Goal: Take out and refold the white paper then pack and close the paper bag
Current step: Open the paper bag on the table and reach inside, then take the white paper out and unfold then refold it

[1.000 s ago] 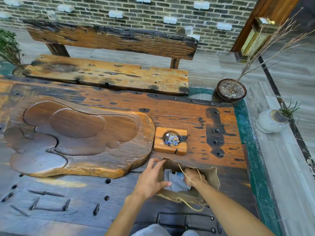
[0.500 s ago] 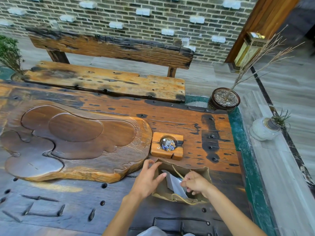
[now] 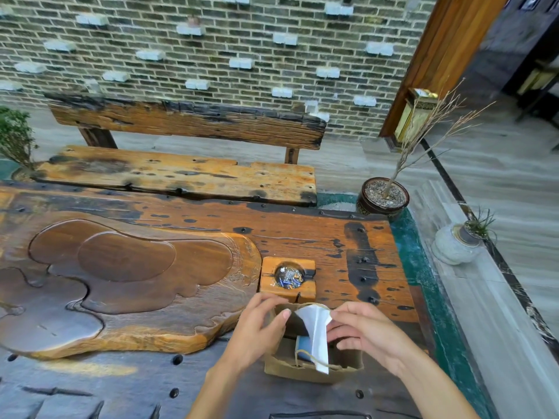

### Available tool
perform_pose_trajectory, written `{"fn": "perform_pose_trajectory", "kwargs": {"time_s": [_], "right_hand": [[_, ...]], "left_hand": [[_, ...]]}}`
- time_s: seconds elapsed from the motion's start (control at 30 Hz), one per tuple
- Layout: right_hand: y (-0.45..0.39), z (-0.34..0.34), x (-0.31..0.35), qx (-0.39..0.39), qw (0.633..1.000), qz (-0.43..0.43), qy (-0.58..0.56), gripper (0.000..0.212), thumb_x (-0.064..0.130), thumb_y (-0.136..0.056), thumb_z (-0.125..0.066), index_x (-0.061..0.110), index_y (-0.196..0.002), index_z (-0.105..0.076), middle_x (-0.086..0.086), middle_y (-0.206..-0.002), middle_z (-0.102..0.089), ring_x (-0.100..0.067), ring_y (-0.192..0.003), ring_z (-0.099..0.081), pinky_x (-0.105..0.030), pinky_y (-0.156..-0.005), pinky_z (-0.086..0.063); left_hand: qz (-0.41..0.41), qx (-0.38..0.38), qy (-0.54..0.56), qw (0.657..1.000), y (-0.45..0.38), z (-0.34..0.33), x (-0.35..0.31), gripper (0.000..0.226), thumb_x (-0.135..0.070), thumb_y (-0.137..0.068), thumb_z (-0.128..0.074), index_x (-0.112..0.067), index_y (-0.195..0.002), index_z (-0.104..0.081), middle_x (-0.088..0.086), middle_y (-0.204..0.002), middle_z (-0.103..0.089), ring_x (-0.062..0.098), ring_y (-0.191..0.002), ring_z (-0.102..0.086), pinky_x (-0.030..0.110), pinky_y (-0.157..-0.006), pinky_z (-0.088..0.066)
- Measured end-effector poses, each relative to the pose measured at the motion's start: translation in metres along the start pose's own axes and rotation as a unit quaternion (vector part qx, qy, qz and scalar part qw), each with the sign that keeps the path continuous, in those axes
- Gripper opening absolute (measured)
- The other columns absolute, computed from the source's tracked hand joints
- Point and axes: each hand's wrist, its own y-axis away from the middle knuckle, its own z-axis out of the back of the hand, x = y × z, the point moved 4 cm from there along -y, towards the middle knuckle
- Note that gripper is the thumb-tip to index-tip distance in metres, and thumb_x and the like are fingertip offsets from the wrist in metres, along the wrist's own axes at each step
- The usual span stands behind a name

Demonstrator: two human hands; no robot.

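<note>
A brown paper bag [image 3: 290, 367] with string handles stands open on the wooden table near its front edge. My right hand [image 3: 360, 331] pinches a folded white paper [image 3: 316, 331] by its top and holds it upright, lifted partly above the bag's mouth. My left hand [image 3: 257, 328] grips the bag's left rim, thumb inside the opening. A bluish item [image 3: 302, 347] lies deeper in the bag behind the paper.
A small wooden ashtray block [image 3: 287, 279] sits just beyond the bag. A large carved wooden tea tray [image 3: 121, 282] fills the table's left. A bench [image 3: 181, 173] stands behind, with a potted twig plant [image 3: 382, 198] and a white pot [image 3: 453, 246] at the right.
My right hand has pulled the white paper up from inside the bag until it stands above the opening. My left hand stayed on the bag's left rim. The camera tilted upward.
</note>
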Motion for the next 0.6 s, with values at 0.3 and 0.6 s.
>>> {"fn": "perform_pose_trajectory", "kwargs": {"time_s": [0.3, 0.6], "right_hand": [[0.046, -0.020, 0.059, 0.048, 0.973, 0.115, -0.194, 0.010, 0.012, -0.087, -0.065, 0.002, -0.091, -0.064, -0.024, -0.085, -0.070, -0.029, -0.069, -0.065, -0.037, -0.067, -0.055], [0.053, -0.031, 0.092, 0.008, 0.950, 0.156, -0.270, 0.019, 0.019, -0.094, -0.060, 0.003, -0.103, -0.058, -0.023, -0.096, -0.076, -0.021, -0.056, -0.066, -0.025, -0.046, -0.049]], "left_hand": [[-0.038, 0.219, 0.214, 0.951, 0.013, 0.011, -0.073, 0.085, -0.025, -0.066, -0.067, -0.042, -0.144, -0.038, -0.016, -0.153, -0.039, 0.013, -0.143, -0.033, 0.045, -0.119, -0.028], [0.022, 0.110, 0.406, 0.907, 0.004, 0.003, -0.097, 0.030, -0.009, -0.084, -0.070, -0.010, -0.114, -0.069, 0.009, -0.109, -0.074, 0.020, -0.098, -0.069, 0.028, -0.080, -0.056]]}}
